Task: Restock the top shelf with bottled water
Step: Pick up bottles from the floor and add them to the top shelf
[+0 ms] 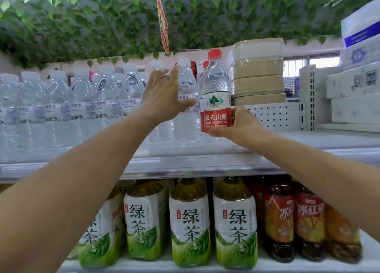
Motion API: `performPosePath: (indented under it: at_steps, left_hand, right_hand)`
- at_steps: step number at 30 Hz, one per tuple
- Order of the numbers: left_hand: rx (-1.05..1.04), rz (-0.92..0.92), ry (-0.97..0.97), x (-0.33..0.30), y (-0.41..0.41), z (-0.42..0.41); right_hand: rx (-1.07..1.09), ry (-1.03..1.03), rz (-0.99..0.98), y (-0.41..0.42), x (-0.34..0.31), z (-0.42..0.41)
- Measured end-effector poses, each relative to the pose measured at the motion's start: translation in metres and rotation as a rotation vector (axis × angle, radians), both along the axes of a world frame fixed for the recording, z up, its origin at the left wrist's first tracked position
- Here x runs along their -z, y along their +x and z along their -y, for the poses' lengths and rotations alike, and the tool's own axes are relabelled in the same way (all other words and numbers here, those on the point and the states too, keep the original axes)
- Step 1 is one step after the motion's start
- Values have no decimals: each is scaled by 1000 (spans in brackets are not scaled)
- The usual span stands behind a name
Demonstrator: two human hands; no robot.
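Top shelf (205, 159), white metal, front lip translucent: a red-capped, red-labelled clear plastic water bottle (216, 91) is stood upright near the shelf's front edge, held low on its label by the right hand (236, 124), whose grip is wrapped round the base with thumb in front. A white-capped clear plastic water bottle (186, 99) just to its left is touched by the left hand (164, 95), whose grip is spread, fingers straight against the bottle's shoulder and thumb along its label; nothing is enclosed. A row of white-capped clear water bottles (67, 99) is ranked leftward, close-packed. A stack of beige lidded paper boxes (257, 71) is set just beside the red-capped bottle on the right. Risks, as judged: the red-capped bottle could be tipped forward over the lip if released off balance; the white-capped neighbour could be toppled into the row by too firm a push; the boxes could be nudged if the bottle is slid rightward. Open room: a narrow slot between white-capped bottle and boxes; bare shelf to the right front, before a perforated white divider (273, 116). Green tea bottles (189, 221) are shelved below, well apart.
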State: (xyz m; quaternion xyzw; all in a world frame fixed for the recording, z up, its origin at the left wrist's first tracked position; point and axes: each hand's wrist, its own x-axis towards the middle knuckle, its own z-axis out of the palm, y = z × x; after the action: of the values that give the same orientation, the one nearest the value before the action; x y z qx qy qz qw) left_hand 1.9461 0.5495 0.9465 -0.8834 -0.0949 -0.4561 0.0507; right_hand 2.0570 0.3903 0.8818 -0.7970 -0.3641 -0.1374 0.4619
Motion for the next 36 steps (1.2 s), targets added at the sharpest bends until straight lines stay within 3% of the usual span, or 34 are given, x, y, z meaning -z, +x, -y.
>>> performPosePath:
  at_steps: [20, 24, 28, 36]
  left_hand:
    - [55, 73, 61, 6, 13, -2]
    - [14, -8, 89, 5, 14, 1]
    - [-27, -31, 97, 3, 11, -3]
    - [-51, -35, 100, 1, 7, 0]
  right_hand:
    - [-34, -4, -8, 21, 3, -25]
    - [-71, 34, -158, 20, -4, -21]
    - [-290, -95, -329, 12, -11, -10]
    - [-290, -122, -289, 11, -10, -9]
